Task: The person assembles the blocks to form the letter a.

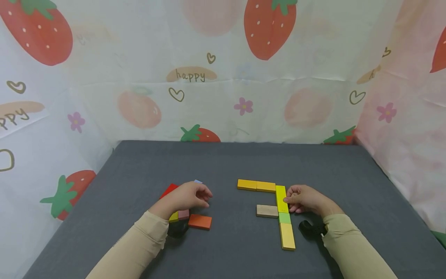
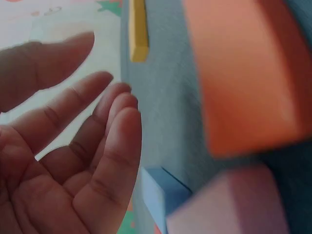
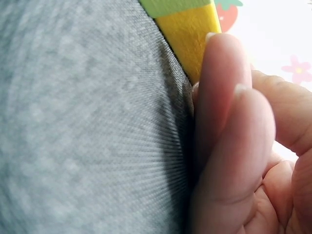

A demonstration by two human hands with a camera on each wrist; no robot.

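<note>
My left hand point(image 1: 191, 195) hovers above a group of wooden blocks with its fingers loosely bent and nothing in it. Under and around it lie a red block point(image 1: 170, 190), a pink block point(image 1: 183, 214), an orange block point(image 1: 200, 221) and a blue block point(image 2: 163, 192); the forearm hides part of the group. On the right, my right hand point(image 1: 306, 199) touches the right side of a bright yellow block point(image 1: 281, 198) with its fingertips. That block lies flat in a column, above a green block point(image 1: 284, 218) and a pale yellow block point(image 1: 287, 236).
Two golden-yellow blocks point(image 1: 256, 185) run end to end leftward from the column's top. A natural wood block point(image 1: 267, 211) sticks out left from its middle. A dark grey cloth point(image 1: 237, 248) covers the table, with a strawberry-print curtain point(image 1: 265, 116) behind.
</note>
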